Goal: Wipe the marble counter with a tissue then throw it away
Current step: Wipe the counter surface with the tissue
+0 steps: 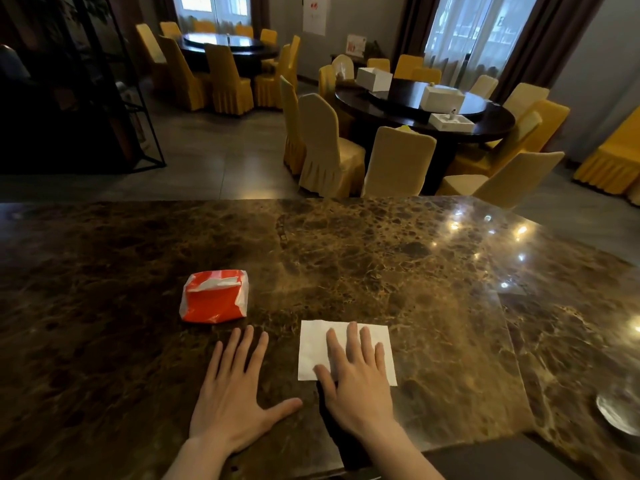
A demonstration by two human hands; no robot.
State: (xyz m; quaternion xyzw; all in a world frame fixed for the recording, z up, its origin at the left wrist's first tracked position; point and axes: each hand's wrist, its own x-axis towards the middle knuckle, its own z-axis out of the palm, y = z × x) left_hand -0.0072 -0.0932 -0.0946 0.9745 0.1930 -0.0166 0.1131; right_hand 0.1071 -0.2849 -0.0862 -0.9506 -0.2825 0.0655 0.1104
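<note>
A white folded tissue (pixel 313 348) lies flat on the brown marble counter (pixel 381 254), near its front edge. My right hand (pixel 356 379) rests palm down on the tissue with fingers spread, covering its middle and lower part. My left hand (pixel 235 393) lies flat on the bare marble just left of the tissue, fingers apart, holding nothing. A red and white tissue pack (pixel 214 296) sits on the counter beyond my left hand, with a sheet poking out of its top.
A glass ashtray or dish (pixel 620 414) sits at the counter's right end. Beyond the counter are round dark dining tables (pixel 491 119) with white boxes and yellow-covered chairs (pixel 325 147). A dark metal shelf frame (pixel 104 98) stands at the far left.
</note>
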